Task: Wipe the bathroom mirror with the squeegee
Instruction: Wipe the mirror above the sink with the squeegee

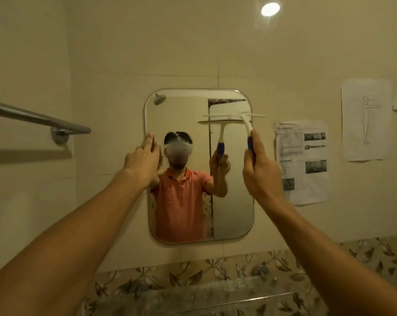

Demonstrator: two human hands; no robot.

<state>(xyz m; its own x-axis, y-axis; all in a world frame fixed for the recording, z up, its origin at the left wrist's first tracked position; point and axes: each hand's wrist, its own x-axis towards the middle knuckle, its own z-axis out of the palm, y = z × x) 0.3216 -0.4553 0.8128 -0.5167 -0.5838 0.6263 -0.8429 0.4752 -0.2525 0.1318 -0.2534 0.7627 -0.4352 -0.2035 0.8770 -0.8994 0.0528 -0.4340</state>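
The right grip (261, 169) was clamped round the blue handle of the squeegee (246, 124), whose white blade sat above it at the upper right of the bathroom mirror (234, 213). The left grip (142, 160), fingers straight, rested on the mirror's left edge. The wiping looked barely begun, with the glass below the blade left to do. Right of the right grip, the printed sheet (303, 163) was unreadable. No brand showed.
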